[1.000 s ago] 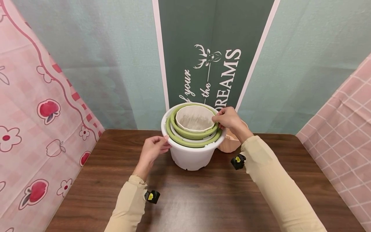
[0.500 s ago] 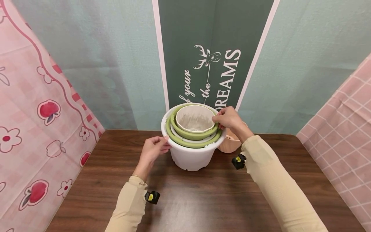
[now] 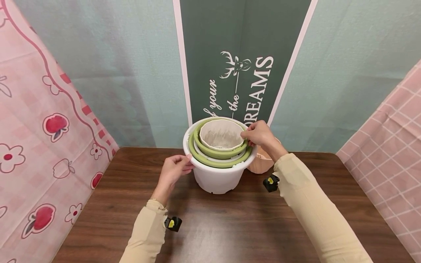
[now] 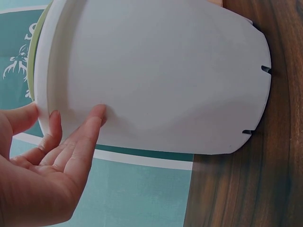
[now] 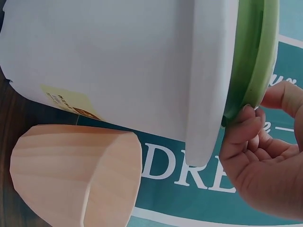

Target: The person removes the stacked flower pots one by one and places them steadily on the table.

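A large white flower pot (image 3: 218, 180) stands upright on the table with several smaller pots nested inside it. Among these I see green-rimmed pots and, innermost, an off-white pot (image 3: 221, 133) with a wavy rim. My left hand (image 3: 174, 168) holds the white pot's rim from the left, thumb at the lip and fingers against the outer wall (image 4: 151, 85). On the right side, my right hand (image 3: 261, 137) pinches the rim of a green pot (image 5: 255, 52) that sits above the white rim. Which green pot it is, I cannot tell for certain.
A peach-coloured pot (image 3: 260, 162) lies on its side on the brown wooden table (image 3: 217, 226), just right of the stack and partly behind my right hand. A green cloth with a deer print (image 3: 243, 44) hangs behind. Pink patterned cloths (image 3: 42, 153) flank the table.
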`<action>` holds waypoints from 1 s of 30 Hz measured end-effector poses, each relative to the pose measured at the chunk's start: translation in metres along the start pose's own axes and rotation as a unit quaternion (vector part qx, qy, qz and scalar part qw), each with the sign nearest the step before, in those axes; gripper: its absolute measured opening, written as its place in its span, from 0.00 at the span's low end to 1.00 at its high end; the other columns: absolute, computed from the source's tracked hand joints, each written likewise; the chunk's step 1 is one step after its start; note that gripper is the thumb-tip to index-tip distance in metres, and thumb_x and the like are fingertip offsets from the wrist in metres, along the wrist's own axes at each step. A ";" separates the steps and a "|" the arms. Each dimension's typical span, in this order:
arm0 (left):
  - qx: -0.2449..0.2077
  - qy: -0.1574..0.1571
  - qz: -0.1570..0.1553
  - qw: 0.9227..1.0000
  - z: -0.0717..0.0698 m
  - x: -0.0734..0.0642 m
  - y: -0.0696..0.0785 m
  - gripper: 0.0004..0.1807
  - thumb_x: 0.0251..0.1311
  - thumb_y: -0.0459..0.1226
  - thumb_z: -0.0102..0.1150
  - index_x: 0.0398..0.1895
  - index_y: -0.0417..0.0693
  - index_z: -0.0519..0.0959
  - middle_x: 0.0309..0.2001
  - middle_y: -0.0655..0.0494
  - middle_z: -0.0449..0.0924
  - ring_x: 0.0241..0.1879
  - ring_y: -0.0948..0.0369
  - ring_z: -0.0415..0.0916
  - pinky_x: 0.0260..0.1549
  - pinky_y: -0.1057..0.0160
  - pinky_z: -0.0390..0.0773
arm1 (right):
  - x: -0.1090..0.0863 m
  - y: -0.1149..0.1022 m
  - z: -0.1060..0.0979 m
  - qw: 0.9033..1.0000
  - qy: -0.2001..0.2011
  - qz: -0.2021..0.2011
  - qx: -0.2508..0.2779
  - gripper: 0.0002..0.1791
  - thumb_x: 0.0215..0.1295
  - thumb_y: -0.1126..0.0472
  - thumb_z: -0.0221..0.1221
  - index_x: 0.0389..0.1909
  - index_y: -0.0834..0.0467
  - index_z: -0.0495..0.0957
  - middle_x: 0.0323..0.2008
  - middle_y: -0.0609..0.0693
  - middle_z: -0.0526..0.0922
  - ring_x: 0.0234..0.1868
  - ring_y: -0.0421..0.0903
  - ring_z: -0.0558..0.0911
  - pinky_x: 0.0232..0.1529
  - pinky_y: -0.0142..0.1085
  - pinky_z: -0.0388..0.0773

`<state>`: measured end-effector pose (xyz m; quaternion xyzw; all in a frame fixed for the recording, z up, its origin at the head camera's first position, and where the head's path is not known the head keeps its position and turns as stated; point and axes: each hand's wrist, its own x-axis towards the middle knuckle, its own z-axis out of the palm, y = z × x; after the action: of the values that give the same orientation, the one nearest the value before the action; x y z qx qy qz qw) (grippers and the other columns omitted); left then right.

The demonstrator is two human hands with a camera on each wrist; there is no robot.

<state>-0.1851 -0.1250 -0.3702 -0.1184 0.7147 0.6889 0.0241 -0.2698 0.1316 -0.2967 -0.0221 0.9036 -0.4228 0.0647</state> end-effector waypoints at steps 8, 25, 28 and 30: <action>0.001 0.001 -0.001 1.000 0.001 -0.001 0.001 0.15 0.61 0.40 0.55 0.39 0.33 0.76 0.37 0.40 0.81 0.37 0.54 0.81 0.39 0.58 0.79 | 0.000 -0.001 -0.001 1.000 0.013 0.006 0.003 0.07 0.53 0.65 0.55 0.21 0.66 0.75 0.11 0.50 0.73 0.13 0.41 0.73 0.18 0.31 0.75; -0.001 0.000 -0.009 1.000 0.000 -0.001 0.002 0.16 0.62 0.40 0.55 0.40 0.33 0.76 0.37 0.41 0.81 0.37 0.54 0.81 0.39 0.59 0.79 | 0.000 -0.009 -0.006 0.999 -0.011 0.024 0.018 0.07 0.55 0.66 0.54 0.27 0.68 0.73 0.13 0.50 0.77 0.15 0.42 0.77 0.20 0.32 0.77; 0.000 -0.001 -0.010 1.000 0.000 -0.001 0.002 0.15 0.62 0.40 0.55 0.40 0.33 0.76 0.36 0.41 0.81 0.38 0.54 0.81 0.39 0.59 0.80 | 0.000 -0.009 -0.006 0.999 -0.015 0.022 0.021 0.07 0.55 0.66 0.54 0.27 0.68 0.73 0.14 0.50 0.77 0.14 0.42 0.77 0.20 0.32 0.77; -0.001 -0.001 -0.009 1.000 0.000 -0.001 0.002 0.15 0.62 0.40 0.55 0.40 0.33 0.76 0.36 0.41 0.81 0.37 0.54 0.81 0.40 0.59 0.79 | 0.000 -0.009 -0.006 0.999 -0.017 0.020 0.022 0.07 0.55 0.66 0.54 0.27 0.68 0.73 0.14 0.50 0.77 0.14 0.42 0.77 0.20 0.33 0.78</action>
<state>-0.1845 -0.1252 -0.3684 -0.1243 0.7128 0.6896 0.0309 -0.2708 0.1306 -0.2858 -0.0097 0.8933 -0.4405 0.0892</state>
